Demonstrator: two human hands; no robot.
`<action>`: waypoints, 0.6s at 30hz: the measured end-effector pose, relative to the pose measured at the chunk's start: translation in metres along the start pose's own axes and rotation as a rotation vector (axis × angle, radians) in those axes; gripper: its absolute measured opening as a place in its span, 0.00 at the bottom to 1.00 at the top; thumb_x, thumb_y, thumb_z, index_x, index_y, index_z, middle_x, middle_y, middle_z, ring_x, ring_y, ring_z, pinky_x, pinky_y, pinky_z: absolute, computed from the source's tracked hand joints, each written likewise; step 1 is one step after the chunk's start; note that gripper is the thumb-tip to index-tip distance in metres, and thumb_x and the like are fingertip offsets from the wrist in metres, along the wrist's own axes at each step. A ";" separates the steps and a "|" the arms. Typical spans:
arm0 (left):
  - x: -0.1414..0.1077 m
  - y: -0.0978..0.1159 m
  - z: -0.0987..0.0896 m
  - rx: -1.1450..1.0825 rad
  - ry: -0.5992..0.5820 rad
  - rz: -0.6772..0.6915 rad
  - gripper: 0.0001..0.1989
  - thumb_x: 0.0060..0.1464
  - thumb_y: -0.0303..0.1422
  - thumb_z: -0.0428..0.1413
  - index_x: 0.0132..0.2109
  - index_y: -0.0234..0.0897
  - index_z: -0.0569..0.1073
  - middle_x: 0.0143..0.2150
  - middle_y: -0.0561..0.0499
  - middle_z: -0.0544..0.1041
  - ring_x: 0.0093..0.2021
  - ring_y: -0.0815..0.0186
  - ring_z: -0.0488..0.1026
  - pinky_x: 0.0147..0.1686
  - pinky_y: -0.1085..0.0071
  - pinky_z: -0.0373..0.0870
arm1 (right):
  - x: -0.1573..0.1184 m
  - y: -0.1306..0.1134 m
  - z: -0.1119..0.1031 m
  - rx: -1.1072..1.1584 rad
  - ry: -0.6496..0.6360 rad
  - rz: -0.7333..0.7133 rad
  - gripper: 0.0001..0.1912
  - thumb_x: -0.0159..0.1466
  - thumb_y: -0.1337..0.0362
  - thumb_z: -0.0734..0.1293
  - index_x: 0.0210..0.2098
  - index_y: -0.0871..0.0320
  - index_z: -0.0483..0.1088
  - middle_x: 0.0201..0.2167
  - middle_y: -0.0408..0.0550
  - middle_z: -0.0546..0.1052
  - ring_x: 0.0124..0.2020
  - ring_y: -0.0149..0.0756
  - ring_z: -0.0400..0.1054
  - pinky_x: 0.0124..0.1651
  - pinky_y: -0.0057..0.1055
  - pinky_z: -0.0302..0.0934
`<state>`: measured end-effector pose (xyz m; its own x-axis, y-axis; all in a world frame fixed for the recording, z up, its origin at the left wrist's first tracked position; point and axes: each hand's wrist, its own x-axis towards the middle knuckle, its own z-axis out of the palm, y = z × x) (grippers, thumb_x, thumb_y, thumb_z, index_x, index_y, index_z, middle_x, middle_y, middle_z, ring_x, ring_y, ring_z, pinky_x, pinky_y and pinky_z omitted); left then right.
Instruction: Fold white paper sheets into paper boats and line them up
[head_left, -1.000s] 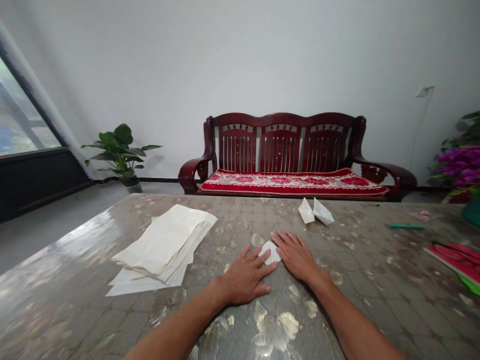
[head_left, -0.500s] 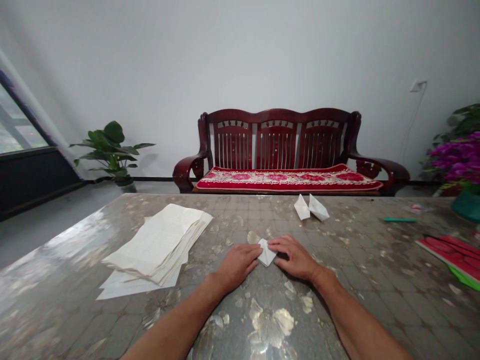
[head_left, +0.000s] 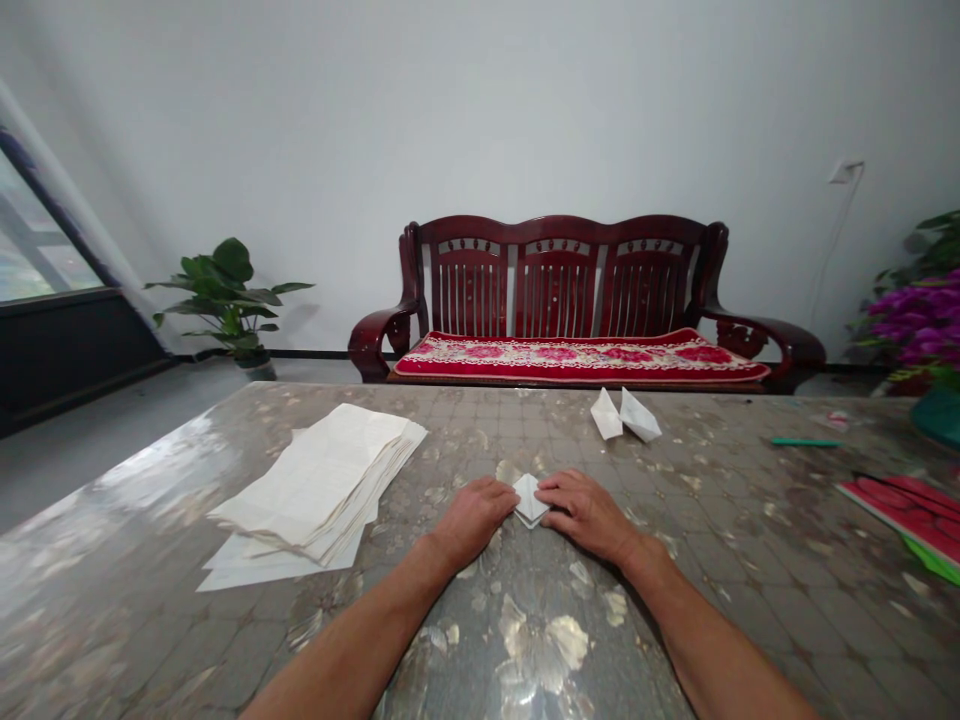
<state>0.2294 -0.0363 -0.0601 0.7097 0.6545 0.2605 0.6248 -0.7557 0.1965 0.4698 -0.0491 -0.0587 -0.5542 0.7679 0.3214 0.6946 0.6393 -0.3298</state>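
A small folded white paper [head_left: 530, 499] lies on the table between my hands, its point toward me. My left hand [head_left: 475, 517] holds its left side with the fingers closed, and my right hand [head_left: 585, 515] holds its right side. Beyond my right hand, two white folded paper boats [head_left: 607, 414] [head_left: 640, 415] sit side by side. A thick stack of cream paper sheets [head_left: 315, 482] lies left of my left hand, with looser sheets under it.
The glossy, marble-patterned table [head_left: 675, 500] ends at a far edge before a dark red wooden bench [head_left: 559, 300]. A green pen [head_left: 804, 442] and a red-and-green paper item [head_left: 904, 510] lie at the right. Purple flowers [head_left: 919, 325] stand beyond the table's right side.
My hands have come together from spread, flat positions and now close on the paper from both sides. The paper looks narrower and more pointed. The camera view has levelled.
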 end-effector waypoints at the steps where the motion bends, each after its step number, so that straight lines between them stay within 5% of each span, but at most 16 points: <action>1: 0.000 0.000 0.000 -0.007 0.003 -0.014 0.11 0.64 0.31 0.50 0.48 0.42 0.75 0.43 0.47 0.79 0.46 0.62 0.73 0.50 0.66 0.68 | 0.000 -0.001 0.001 -0.004 0.004 0.007 0.13 0.67 0.58 0.65 0.49 0.49 0.76 0.47 0.48 0.77 0.50 0.40 0.67 0.54 0.38 0.60; 10: 0.003 -0.007 0.001 -0.316 0.126 -0.218 0.12 0.61 0.28 0.51 0.47 0.42 0.77 0.44 0.51 0.80 0.47 0.64 0.74 0.50 0.69 0.68 | 0.004 -0.002 0.007 0.088 0.102 0.202 0.12 0.69 0.60 0.62 0.36 0.52 0.78 0.34 0.46 0.75 0.41 0.37 0.67 0.44 0.31 0.60; 14: 0.007 -0.012 0.001 -0.418 0.117 -0.390 0.14 0.53 0.24 0.53 0.45 0.38 0.77 0.39 0.51 0.79 0.39 0.65 0.74 0.43 0.71 0.69 | 0.005 0.000 0.007 0.161 0.105 0.257 0.12 0.67 0.61 0.63 0.34 0.52 0.78 0.33 0.45 0.74 0.41 0.37 0.67 0.45 0.30 0.59; 18: 0.009 -0.010 0.000 -0.427 0.129 -0.394 0.10 0.50 0.26 0.57 0.41 0.38 0.77 0.36 0.53 0.76 0.36 0.67 0.72 0.37 0.73 0.67 | 0.005 0.003 0.011 0.191 0.097 0.266 0.10 0.66 0.62 0.64 0.36 0.51 0.79 0.34 0.46 0.74 0.41 0.37 0.67 0.45 0.30 0.60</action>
<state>0.2296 -0.0231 -0.0601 0.3890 0.8997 0.1982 0.6277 -0.4163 0.6578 0.4643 -0.0431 -0.0677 -0.3128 0.9072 0.2814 0.7056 0.4203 -0.5705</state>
